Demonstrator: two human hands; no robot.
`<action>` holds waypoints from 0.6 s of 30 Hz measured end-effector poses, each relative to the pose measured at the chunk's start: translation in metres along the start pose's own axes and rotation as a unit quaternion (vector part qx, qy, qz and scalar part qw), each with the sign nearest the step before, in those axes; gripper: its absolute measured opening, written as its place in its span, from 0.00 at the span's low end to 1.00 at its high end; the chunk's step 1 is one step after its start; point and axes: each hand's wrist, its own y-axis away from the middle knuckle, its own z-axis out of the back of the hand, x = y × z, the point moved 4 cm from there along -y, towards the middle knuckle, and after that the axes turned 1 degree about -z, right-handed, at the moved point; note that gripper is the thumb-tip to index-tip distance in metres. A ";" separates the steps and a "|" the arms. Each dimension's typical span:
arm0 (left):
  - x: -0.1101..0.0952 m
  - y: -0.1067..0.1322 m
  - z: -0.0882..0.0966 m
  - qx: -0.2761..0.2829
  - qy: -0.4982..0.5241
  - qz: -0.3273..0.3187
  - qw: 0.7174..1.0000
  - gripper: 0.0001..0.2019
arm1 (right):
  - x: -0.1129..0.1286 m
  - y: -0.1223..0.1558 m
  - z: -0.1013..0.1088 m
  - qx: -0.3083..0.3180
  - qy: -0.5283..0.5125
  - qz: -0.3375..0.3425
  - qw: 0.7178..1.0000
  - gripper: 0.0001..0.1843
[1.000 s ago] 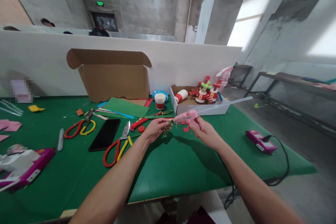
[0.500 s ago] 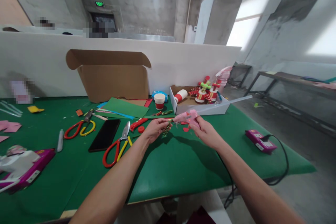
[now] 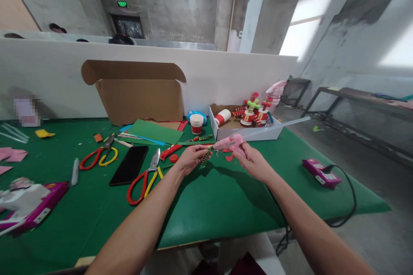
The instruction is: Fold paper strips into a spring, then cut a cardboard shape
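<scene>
My right hand (image 3: 253,162) grips a pink glue gun (image 3: 229,143) above the green table (image 3: 226,197), its nozzle pointing left. My left hand (image 3: 190,157) pinches a small red-and-green folded paper spring (image 3: 205,159) right at the nozzle tip. Both hands hover over the table's middle, close together. A small red paper piece (image 3: 229,158) lies on the cloth just under the gun.
Two red-and-yellow scissors (image 3: 143,178) (image 3: 98,154) and a black phone (image 3: 129,164) lie to the left. A paper cup (image 3: 196,123), coloured paper sheets (image 3: 155,132), an open cardboard box (image 3: 138,90) and a white tray of finished crafts (image 3: 254,126) stand behind. A purple box (image 3: 319,172) with cable sits right.
</scene>
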 end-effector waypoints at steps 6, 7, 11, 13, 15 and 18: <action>0.001 -0.001 0.002 0.000 -0.003 -0.001 1.000 0.13 | 0.000 0.000 0.000 0.003 0.001 0.001 1.000 0.17; 0.001 -0.002 0.002 -0.001 -0.002 -0.001 1.000 0.13 | 0.000 0.000 0.000 0.004 0.002 0.002 1.000 0.17; 0.001 -0.002 0.002 0.000 0.003 -0.002 1.000 0.11 | 0.000 0.001 0.001 0.004 0.002 0.000 1.000 0.18; 0.001 -0.002 0.002 0.000 0.004 -0.001 1.000 0.11 | 0.000 0.001 0.001 0.003 0.000 -0.005 1.000 0.17; 0.001 -0.002 0.003 -0.002 0.007 0.000 1.000 0.11 | 0.000 0.001 0.001 0.003 -0.003 -0.010 1.000 0.17; 0.001 -0.002 0.002 -0.004 0.012 -0.004 1.000 0.10 | 0.000 0.001 0.002 0.002 -0.009 -0.015 1.000 0.16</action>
